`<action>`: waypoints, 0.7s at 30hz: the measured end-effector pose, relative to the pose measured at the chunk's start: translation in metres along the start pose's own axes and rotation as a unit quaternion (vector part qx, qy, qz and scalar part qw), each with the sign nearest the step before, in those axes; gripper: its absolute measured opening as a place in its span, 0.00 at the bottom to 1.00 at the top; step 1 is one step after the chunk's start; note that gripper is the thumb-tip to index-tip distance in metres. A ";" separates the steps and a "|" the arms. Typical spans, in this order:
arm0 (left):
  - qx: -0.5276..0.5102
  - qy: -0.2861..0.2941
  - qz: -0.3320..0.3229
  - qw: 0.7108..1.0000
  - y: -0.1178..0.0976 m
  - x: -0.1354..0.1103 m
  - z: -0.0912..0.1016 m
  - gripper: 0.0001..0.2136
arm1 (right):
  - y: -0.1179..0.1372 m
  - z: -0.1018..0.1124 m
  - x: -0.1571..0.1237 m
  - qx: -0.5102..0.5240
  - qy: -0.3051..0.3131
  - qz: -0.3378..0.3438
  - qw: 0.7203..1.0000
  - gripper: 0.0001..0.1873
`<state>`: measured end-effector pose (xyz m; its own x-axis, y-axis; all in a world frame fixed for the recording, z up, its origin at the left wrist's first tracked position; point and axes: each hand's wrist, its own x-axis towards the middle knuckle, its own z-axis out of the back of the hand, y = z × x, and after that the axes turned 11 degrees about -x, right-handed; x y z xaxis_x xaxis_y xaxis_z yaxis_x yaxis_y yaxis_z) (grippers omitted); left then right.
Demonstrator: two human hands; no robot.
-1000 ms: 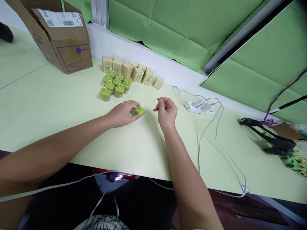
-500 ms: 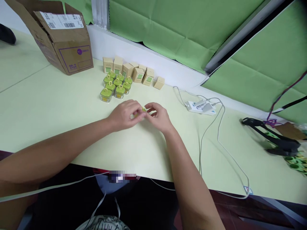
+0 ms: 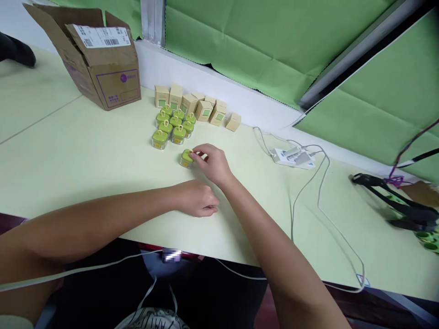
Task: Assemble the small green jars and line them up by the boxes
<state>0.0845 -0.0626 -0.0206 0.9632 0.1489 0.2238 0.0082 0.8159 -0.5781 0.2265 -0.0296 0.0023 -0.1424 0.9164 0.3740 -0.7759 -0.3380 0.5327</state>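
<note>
head view: the right hand [image 3: 192, 154] is grasping the jar [image 3: 185, 161] — thumb and fingertips are pinching at the right side of its lid [image 3: 186, 154], with the exact contact partly hiding. the jar is apparently standing upright on the table [image 3: 270, 201], on the near side of the jar group [image 3: 176, 121] and apart from it. the left hand [image 3: 199, 199] is clenching loosely, nearer the table edge; whether it is holding anything, one cannot tell. cartons [image 3: 203, 111] are standing behind the jar group. for good handling, the pinch should be pressing lightly and evenly — since the lid is probably taking the grip, its seating is likely mattering most.
</note>
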 end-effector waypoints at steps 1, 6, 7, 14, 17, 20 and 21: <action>-0.004 0.000 0.003 1.000 0.001 0.000 0.001 0.17 | 0.005 -0.004 0.009 -0.013 0.010 0.013 1.000 0.08; -0.019 -0.014 0.009 1.000 0.006 0.000 0.002 0.17 | 0.019 -0.022 0.046 -0.050 0.027 0.020 0.998 0.06; -0.020 -0.017 0.008 1.000 0.006 0.000 0.002 0.17 | 0.019 -0.025 0.049 -0.051 0.025 0.018 0.998 0.06; -0.025 -0.021 0.004 0.999 0.009 0.001 0.001 0.15 | 0.016 -0.036 0.052 -0.045 0.001 -0.004 0.999 0.09; -0.037 -0.022 0.006 0.999 0.010 0.001 0.001 0.14 | 0.017 -0.039 0.053 -0.054 -0.008 -0.014 0.998 0.10; -0.043 -0.020 0.009 0.999 0.010 0.001 0.001 0.15 | 0.017 -0.042 0.053 -0.062 -0.014 -0.018 0.998 0.11; -0.042 -0.019 0.010 0.999 0.010 0.001 0.002 0.15 | 0.018 -0.040 0.053 -0.059 -0.017 -0.016 0.998 0.11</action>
<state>0.0846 -0.0539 -0.0248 0.9524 0.1878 0.2403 0.0126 0.7629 -0.6463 0.1801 0.0215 0.0012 -0.0978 0.9179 0.3846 -0.8465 -0.2799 0.4528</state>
